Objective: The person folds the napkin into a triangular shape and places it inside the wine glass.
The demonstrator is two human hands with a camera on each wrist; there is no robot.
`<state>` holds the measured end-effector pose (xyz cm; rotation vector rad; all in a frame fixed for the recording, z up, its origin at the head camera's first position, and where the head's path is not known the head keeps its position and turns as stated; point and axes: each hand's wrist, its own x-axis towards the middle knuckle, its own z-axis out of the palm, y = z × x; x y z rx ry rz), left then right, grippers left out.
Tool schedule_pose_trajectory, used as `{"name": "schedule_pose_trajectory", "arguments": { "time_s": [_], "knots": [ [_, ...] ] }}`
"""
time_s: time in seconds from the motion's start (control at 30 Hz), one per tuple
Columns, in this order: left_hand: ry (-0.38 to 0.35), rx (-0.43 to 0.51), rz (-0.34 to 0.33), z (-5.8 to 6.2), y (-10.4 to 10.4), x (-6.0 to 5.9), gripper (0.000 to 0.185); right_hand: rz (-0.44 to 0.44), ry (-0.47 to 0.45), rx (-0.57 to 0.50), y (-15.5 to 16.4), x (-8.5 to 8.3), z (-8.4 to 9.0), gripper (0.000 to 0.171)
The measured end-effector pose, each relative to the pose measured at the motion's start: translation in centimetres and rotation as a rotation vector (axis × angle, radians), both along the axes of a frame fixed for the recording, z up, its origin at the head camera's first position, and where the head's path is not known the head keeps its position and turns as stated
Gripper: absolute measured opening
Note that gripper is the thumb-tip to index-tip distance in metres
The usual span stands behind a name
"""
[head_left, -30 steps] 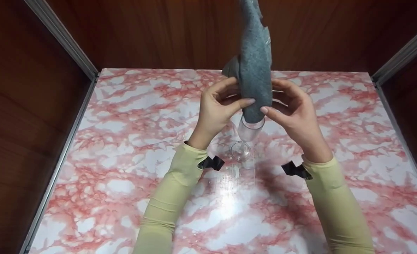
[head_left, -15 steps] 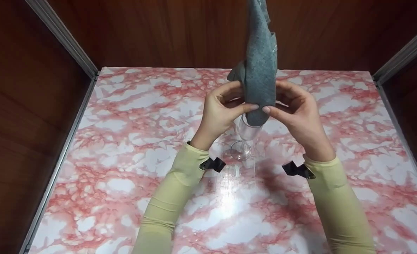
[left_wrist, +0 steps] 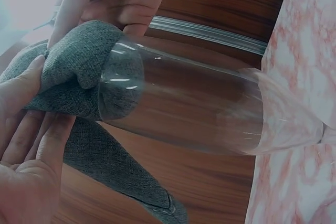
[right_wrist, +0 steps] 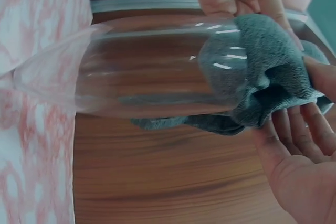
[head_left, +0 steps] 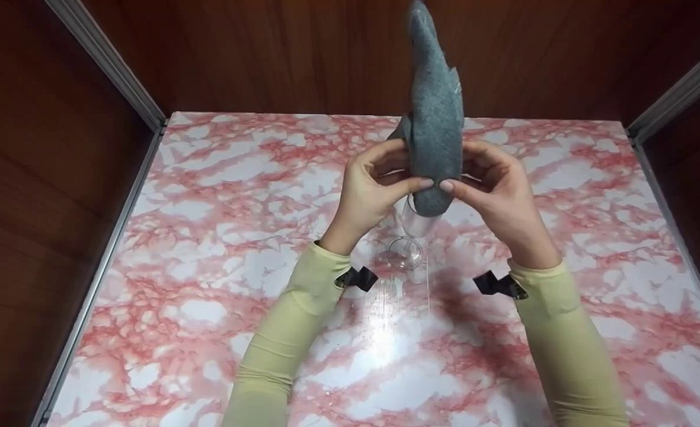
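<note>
While the glass (head_left: 412,228) stands upright mid-table (head_left: 207,237), left hand (head_left: 368,193) and right hand (head_left: 498,190) pinch a grey cloth (head_left: 435,127), its tip tucked into the rim. The cloth looks soft and light; the glass thin and tippy, best steadied at its stem.

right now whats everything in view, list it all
cloth: 1, grey, folded, lower end tucked into the glass mouth, rest standing up above it
glass: 1, clear, stemmed, upright on the table between the hands
table: 1, pink and white marble pattern
walls: dark brown wood, on three sides, with metal corner strips
left hand: 1, pale yellow sleeve, pinches the cloth
right hand: 1, same sleeve, pinches the cloth
</note>
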<state>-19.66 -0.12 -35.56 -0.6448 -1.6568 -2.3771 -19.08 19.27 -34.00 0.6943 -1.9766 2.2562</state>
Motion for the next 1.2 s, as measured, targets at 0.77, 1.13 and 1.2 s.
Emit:
{"name": "schedule_pose_trajectory", "arguments": {
  "time_s": [0.77, 1.13, 1.2],
  "knots": [
    [-0.019, -0.096, 0.026, 2.4, -0.6, 1.7, 0.045, 0.111, 0.048, 0.136, 0.5, -0.2, -0.5, 0.061],
    [-0.011, -0.118, -0.013, -0.1, -0.6, 0.5, 0.049, 0.122, 0.047, 0.227, 0.3, -0.6, -1.2, 0.059],
    [0.002, -0.137, -0.022, -0.4, -0.5, 0.5, 0.049, 0.121, 0.052, 0.256, 0.3, -0.5, -1.3, 0.063]
  ]
}}
